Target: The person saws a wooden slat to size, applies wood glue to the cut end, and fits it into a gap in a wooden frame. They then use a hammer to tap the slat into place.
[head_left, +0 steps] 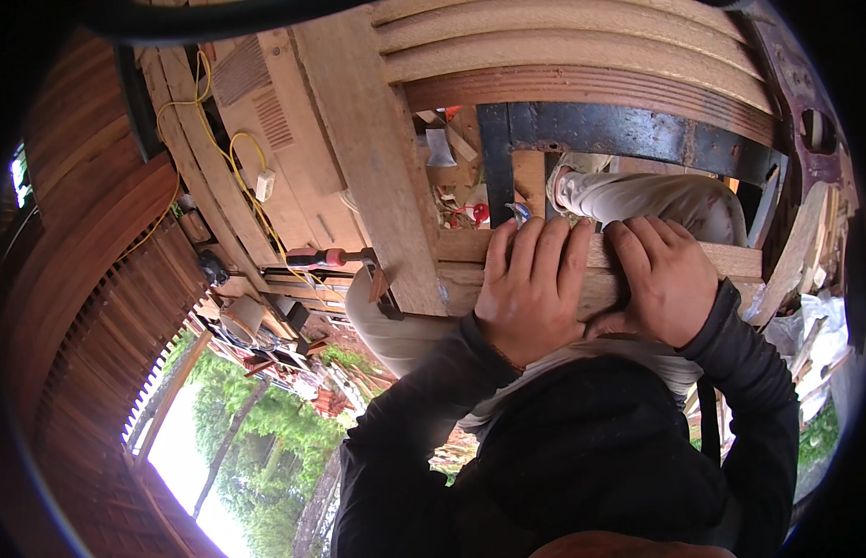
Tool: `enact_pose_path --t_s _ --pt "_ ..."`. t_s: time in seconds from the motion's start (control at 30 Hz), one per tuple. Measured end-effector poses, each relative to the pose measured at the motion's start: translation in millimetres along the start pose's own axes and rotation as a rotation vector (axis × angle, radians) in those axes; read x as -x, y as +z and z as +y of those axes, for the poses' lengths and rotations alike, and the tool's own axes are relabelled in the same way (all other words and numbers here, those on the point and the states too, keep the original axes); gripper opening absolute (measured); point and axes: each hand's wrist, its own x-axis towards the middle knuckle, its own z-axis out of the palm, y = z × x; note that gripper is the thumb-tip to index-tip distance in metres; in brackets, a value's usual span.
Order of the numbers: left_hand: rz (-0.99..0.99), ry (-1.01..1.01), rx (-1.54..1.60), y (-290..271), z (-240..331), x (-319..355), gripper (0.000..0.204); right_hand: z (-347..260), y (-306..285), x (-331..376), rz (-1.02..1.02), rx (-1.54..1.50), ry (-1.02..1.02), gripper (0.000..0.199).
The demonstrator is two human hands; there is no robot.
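My left hand (531,293) and my right hand (666,279) lie side by side on a wooden slat (738,262) just in front of my body. The fingers of both bend over its far edge, and the thumbs are on the near side, close together. Under my palms a good part of the slat is hidden. To the left, a wide wooden plank (359,139) runs away from me, its near end beside my left hand. A clamp with a red and black handle (314,258) sits against that plank's left edge.
Curved wooden slats (563,42) lie across the far side, above a black metal frame (628,130). A yellow cord (210,139) with a white socket (265,185) trails over boards at the left. Scrap wood (800,246) and plastic sheeting (819,325) are at the right.
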Motion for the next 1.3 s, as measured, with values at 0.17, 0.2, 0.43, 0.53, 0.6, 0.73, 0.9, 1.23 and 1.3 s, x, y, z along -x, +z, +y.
enact_pose_path --t_s 0.17,0.2,0.43,0.53,0.6,0.73,0.9,1.23,1.3 --pt "-0.084 -0.083 -0.020 -19 -4 -1 0.103 -3 -6 -13 -0.044 0.019 -0.014 0.095" --pt "-0.096 -0.087 -0.036 -21 -7 1 0.103 -6 -7 -18 -0.054 0.021 -0.032 0.094" --pt "-0.018 -0.020 -0.024 -10 -24 11 0.094 -15 7 -39 -0.130 -0.074 -0.033 0.087" --pt "-0.012 -0.017 -0.018 -11 -24 9 0.088 -13 6 -40 -0.155 -0.077 -0.035 0.084" --pt "-0.006 -0.010 -0.015 -10 -26 9 0.086 -13 6 -41 -0.151 -0.081 -0.031 0.083" --pt "0.007 -0.011 -0.014 -8 -26 10 0.086 -12 8 -42 -0.169 -0.077 -0.022 0.082" --pt "-0.026 -0.022 -0.020 -12 -23 9 0.087 -13 4 -43 -0.224 -0.053 0.003 0.085" --pt "-0.020 -0.028 -0.067 -12 -32 19 0.093 -32 27 -37 0.047 0.256 -0.085 0.091" --pt "-0.007 -0.012 -0.070 -11 -34 18 0.088 -31 17 -39 -0.034 0.127 -0.086 0.092"
